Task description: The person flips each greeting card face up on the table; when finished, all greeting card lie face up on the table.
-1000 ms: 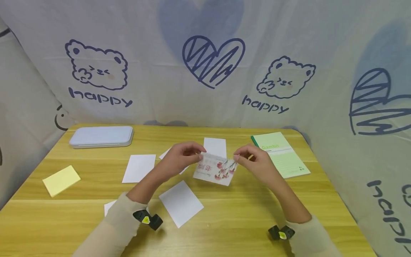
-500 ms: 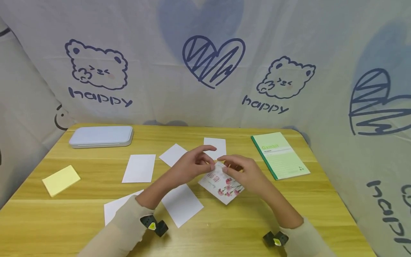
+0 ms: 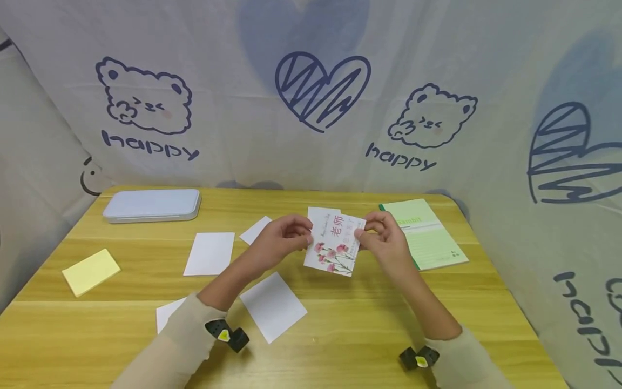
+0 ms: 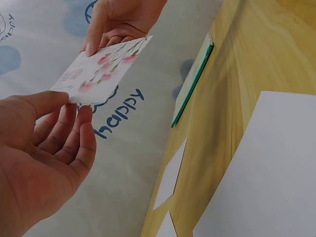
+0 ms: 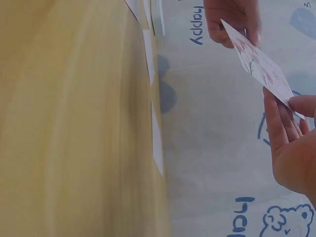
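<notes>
The step in hand looks like holding up and inspecting a thin white rectangular paper card printed with pink flowers and red characters (image 3: 332, 244), which is raised above the pale yellow wood-grain table (image 3: 369, 329), printed face towards the wearer. The left hand (image 3: 282, 237) pinches one side edge, thumb on the face and forefinger behind, its other fingers loosely bent. The right hand (image 3: 386, 240) grips the opposite side, thumb on the face, fingers behind, with no slack at either hold. A blank white square paper sheet (image 3: 274, 307) lies below the card, and a pale green paper notebook with a darker green spine (image 3: 432, 237) lies beyond the right hand. Any next move calls, I judge, for light, even pinches, so the card does not buckle
</notes>
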Available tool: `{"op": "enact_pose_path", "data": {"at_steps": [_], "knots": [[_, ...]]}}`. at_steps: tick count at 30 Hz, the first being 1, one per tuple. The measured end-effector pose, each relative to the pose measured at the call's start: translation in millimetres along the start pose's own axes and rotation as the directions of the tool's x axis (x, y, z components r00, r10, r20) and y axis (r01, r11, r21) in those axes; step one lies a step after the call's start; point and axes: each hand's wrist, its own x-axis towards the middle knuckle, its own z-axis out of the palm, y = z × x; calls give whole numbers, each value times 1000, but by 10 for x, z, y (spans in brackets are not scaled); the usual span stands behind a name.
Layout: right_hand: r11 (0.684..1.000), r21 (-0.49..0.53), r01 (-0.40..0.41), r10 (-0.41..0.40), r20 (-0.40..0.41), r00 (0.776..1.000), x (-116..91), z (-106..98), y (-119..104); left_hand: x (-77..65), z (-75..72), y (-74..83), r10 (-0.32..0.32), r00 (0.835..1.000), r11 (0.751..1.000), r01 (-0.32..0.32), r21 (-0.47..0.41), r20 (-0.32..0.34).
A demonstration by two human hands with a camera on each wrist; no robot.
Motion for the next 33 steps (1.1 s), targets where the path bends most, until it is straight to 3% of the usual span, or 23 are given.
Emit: {"op": "enact_pose_path", "data": {"at_steps": [2,6,9,13,16,22,27,30,33], "knots": [[1000,11,-2,2,10,1000,-2,8,18,5,10,-8,15,1000,1000,-15,1,-25],[984,-172,41,-37,28,999,-2,13,29,6,9,-35,22,999,999,-21,31,-23],[934,-350,68,-45,75,996,-4,13,30,36,37,-75,-3,1000,997,2,77,21],[885,-458,84,-20,144,989,-20,-30,87,131,119,-134,-27,994,991,14,131,102],[874,-482,65,6,145,989,-30,-103,169,203,171,-189,-44,988,986,19,165,150],[877,-478,-51,112,100,989,-33,-310,335,278,206,-370,-130,976,971,90,223,175],[870,-476,-128,213,128,969,-27,-474,451,367,272,-492,-136,971,965,85,250,195],[857,-496,-142,251,161,955,-3,-543,524,440,343,-540,-144,971,939,74,335,189],[823,-547,-152,275,151,950,44,-594,605,514,420,-554,-148,972,877,45,478,180]]}}
